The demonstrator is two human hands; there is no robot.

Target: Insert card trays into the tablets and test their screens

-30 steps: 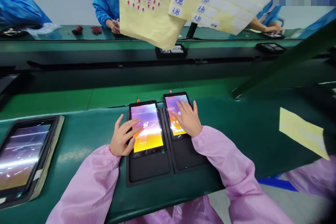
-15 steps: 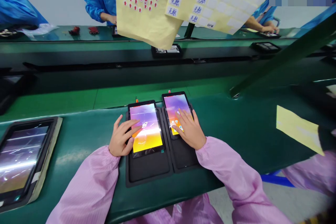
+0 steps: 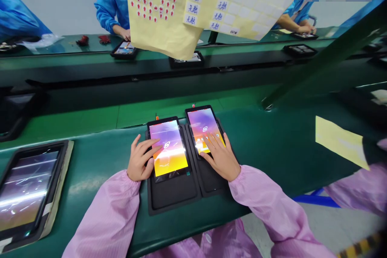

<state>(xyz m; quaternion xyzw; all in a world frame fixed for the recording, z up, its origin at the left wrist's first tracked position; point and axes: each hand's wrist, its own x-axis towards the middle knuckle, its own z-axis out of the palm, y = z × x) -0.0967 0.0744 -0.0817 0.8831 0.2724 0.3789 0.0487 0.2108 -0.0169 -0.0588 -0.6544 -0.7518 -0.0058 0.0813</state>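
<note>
Two lit tablets lie side by side in black foam trays on the green table. My left hand (image 3: 141,159) is open, its spread fingers reaching over the left edge of the left tablet (image 3: 175,157). A purple-to-yellow picture with a white logo fills that screen. On the right tablet (image 3: 201,119), which shows a row of small icons, my right hand (image 3: 222,155) rests open with fingers spread over the lower screen. The left foam tray (image 3: 175,197) and the right foam tray (image 3: 211,179) stick out below the tablets. A small red-orange tab shows at each tablet's top edge.
Another tablet (image 3: 28,185) lies in a tray at the left. Yellow sticker sheets (image 3: 166,36) hang overhead. A yellow paper (image 3: 340,141) lies at right, near a green post (image 3: 302,68). Beyond, trays stand along a sunken line (image 3: 90,82); co-workers in blue sit opposite.
My right hand has slid slightly down the right tablet, uncovering its logo. My left hand stays over the left tablet. Across the line, another tablet in a tray has come into view by a co-worker's hand.
</note>
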